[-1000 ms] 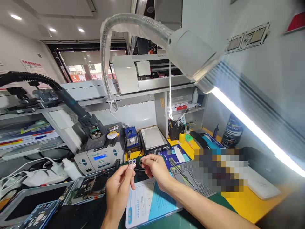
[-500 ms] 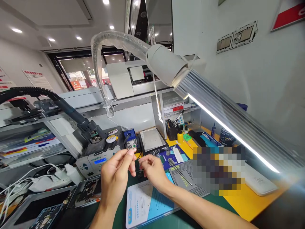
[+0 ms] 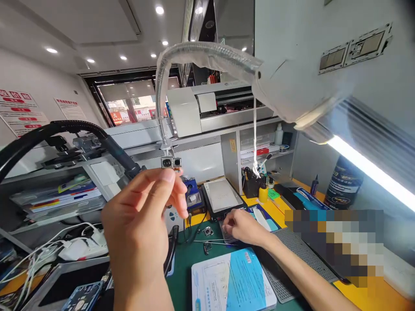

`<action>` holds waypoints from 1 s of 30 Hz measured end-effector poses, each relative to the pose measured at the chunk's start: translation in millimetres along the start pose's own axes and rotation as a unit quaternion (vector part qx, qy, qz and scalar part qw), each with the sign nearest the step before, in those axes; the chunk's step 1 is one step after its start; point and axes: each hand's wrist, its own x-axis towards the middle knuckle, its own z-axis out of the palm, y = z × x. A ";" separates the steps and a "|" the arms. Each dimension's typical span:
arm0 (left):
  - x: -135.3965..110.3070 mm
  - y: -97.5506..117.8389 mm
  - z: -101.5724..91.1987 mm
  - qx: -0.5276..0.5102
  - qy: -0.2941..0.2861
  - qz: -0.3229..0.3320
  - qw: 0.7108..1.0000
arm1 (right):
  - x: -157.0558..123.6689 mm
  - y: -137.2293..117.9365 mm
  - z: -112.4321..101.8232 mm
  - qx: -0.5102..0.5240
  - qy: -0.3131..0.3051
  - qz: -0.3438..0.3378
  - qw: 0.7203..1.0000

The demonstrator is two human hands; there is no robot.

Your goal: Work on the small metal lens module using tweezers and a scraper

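Observation:
My left hand (image 3: 142, 211) is raised in front of me and pinches a small phone camera module (image 3: 171, 163) with two dark square lenses. Lower and to the right, my right hand (image 3: 243, 226) rests near the green mat (image 3: 184, 270) with its fingers curled together. A clear, thin piece (image 3: 228, 236) lies under those fingertips; whether they grip it is hard to see. To the left of that hand are another small camera module (image 3: 208, 231), a tiny dark part (image 3: 207, 247) and thin metal tweezers (image 3: 212, 241).
A blue and white box (image 3: 230, 280) lies in front of me beside a grey perforated pad (image 3: 301, 259). The lit lamp (image 3: 372, 168) reaches in from the upper right. Behind the mat sit a black tray (image 3: 223, 196) and a yellow bottle (image 3: 263, 194). White cables (image 3: 78, 246) tangle at left.
My left hand has lifted the camera module up and closer to the camera. My right hand has moved away from it, to the right and down toward the mat. The view has shifted.

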 end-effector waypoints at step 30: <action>25.0 -24.5 -31.2 0.011 0.012 -0.055 0.998 | -9.4 -45.8 -37.4 0.396 -0.073 -0.012 0.915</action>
